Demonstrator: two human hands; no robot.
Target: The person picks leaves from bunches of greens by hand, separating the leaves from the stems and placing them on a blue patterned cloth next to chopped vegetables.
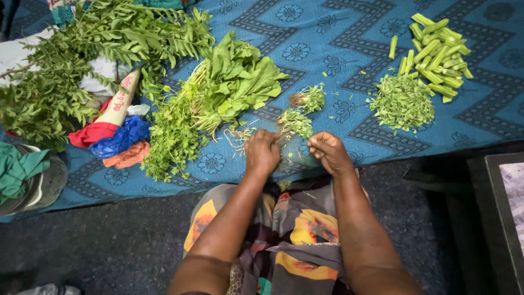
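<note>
Green sprigs of a small leafy herb point(295, 123) are being worked at the near edge of a blue patterned cloth point(338, 49), which is spread over the floor. The left hand point(262, 152) is curled shut, knuckles up, and thin pale stems point(240, 135) are seen just beside it; whether a stem is actually pinched inside cannot be told. The right hand point(327, 150) is also closed into a loose fist, close to the left hand, with nothing clearly visible in its grip. The herb sprigs are short, with tiny bright leaves on top and a brownish rooty end; two small bunches are laid just beyond the hands, the second bunch point(310, 98) slightly farther back. A pile of picked green leaves point(403, 102) is heaped to the right, and cut green pod pieces point(439, 52) are stacked behind it, touching its far edge. A broad-leaved green bunch point(234, 82) is laid left of the hands, with a finer-leaved bunch point(172, 136) beside it. Feathery leafy branches point(87, 49) are spread across the far left. Crumpled red, blue and orange plastic bags point(117, 139) are lying under those branches. A floral garment point(295, 235) covers the person's lap below the hands.
</note>
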